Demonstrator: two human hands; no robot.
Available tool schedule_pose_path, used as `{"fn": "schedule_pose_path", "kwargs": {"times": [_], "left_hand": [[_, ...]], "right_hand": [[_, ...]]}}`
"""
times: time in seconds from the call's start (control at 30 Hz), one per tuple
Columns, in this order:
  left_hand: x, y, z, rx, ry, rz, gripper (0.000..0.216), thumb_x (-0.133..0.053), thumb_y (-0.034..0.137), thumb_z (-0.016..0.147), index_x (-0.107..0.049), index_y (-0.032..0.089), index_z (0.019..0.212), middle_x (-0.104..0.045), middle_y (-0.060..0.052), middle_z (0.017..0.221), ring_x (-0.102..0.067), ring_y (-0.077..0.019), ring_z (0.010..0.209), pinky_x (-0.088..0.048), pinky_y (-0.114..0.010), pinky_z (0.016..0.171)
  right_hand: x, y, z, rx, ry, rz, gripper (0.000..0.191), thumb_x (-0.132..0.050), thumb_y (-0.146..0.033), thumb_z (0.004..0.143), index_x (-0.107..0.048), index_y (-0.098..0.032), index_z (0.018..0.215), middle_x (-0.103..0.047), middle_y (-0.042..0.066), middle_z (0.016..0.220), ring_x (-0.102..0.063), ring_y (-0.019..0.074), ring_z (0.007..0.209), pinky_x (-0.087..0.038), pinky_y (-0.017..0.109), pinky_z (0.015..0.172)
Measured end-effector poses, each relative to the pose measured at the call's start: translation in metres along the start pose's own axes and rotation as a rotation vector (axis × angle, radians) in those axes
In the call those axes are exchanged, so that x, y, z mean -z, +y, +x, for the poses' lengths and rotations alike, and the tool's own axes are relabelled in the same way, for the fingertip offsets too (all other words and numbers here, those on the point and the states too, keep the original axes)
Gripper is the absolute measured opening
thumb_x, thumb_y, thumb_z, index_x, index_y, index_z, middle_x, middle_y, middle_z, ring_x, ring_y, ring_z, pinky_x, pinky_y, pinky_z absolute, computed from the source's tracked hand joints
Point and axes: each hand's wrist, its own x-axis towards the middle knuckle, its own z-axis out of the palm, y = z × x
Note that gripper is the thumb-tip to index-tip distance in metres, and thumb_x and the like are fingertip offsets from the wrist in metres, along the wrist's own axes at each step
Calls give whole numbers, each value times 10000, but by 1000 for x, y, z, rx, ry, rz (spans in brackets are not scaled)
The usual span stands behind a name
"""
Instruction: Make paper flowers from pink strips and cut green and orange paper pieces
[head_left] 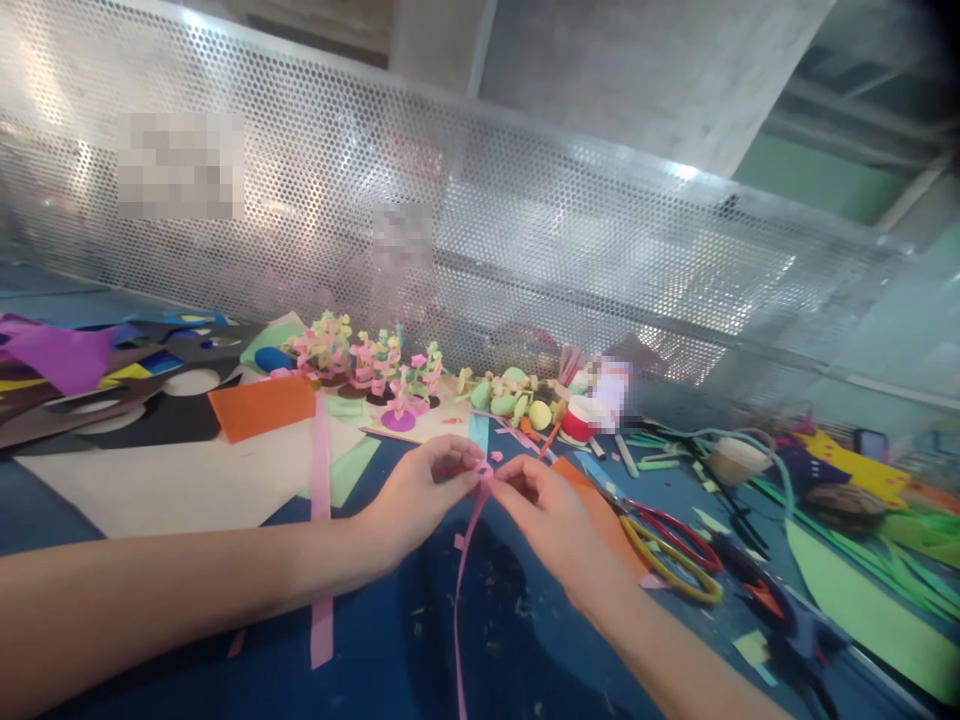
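You have both hands raised over the middle of the blue table (390, 660), meeting at the near end of a narrow pink strip (457, 610). Your left hand (420, 495) has thumb and forefinger pinched together on one side of a small looped or folded bit at the strip's top; your right hand (547, 520) pinches the other side in the same way, its remaining fingers loosely curled. No gap shows between thumb and finger on either hand, and the rest of the strip hangs from the pinch toward you, its lower end running out of view. The step in hand looks to be shaping that end, perhaps a fold or a small knot, though the detail at your fingertips is too small to tell which. From here, the next move seems to call for a light, even pull with the loop kept flat, since a hard tug could crease or tear so thin a strip. A wider pink strip (321, 620) lies under your left forearm, a small pink scrap (496, 456) sits just beyond your fingertips, and an orange sheet (626, 540) lies beside your right hand, with red and yellow scissor handles (709, 592) at its far side.
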Motion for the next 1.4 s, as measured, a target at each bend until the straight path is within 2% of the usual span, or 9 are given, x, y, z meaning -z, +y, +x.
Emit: {"fn": "schedule_pose_path", "kwargs": {"times": [0.23,0.43,0.53,0.63,0.77,0.9,1.13,1.4], "left_hand": [[-4,3,-3,-8,-2,-85,154,-628,248,758,-567,167,875,-571,-10,852,-553,-130,823,-439,-266,796],[-4,-1,-2,-5,-12,-108,206,-636,243,754,-561,183,936,-586,-8,858,-563,-134,834,-437,-283,821],[-2,1,1,16,-4,-128,251,-642,220,745,-548,191,975,-587,-1,878,-567,-125,832,-438,-278,822],[2,4,4,36,-10,-172,287,-645,192,735,-538,198,1000,-578,4,900,-570,-115,826,-444,-266,805],[6,7,8,72,-23,-230,348,-665,156,699,-527,190,1016,-589,-1,880,-583,-122,818,-445,-277,797],[8,4,10,94,-59,-260,371,-674,128,684,-517,186,1015,-608,3,852,-585,-114,812,-436,-263,794],[10,4,14,127,-118,-257,317,-662,124,684,-551,191,973,-636,4,826,-595,-115,779,-435,-263,756],[14,17,18,201,-105,-260,292,-714,197,672,-587,164,933,-630,4,802,-586,-95,754,-441,-239,757]], "right_hand": [[-5,2,-2,6,34,47,181,-509,-329,802,-496,-221,657,-471,-20,624,-462,145,582,-399,241,515],[-9,3,-3,-89,-10,206,148,-500,-340,810,-501,-228,713,-517,1,688,-495,149,592,-423,227,469],[-7,2,-1,-83,-9,248,136,-538,-359,784,-501,-234,745,-542,0,747,-535,156,643,-456,239,517],[-3,3,3,-43,-20,267,86,-525,-313,798,-506,-241,839,-574,3,818,-573,166,755,-494,272,651],[-1,6,6,144,-67,189,113,-532,-179,784,-513,-227,884,-592,3,848,-587,156,809,-480,297,770],[-1,7,3,259,-45,70,113,-511,-156,808,-555,-232,880,-611,-2,874,-597,147,828,-478,290,788],[3,1,1,233,-8,3,57,-552,-214,816,-592,-219,857,-658,-1,871,-640,146,797,-501,267,760],[9,-11,0,183,12,-65,64,-565,-225,810,-620,-214,841,-673,5,839,-659,169,776,-514,281,727]]}}
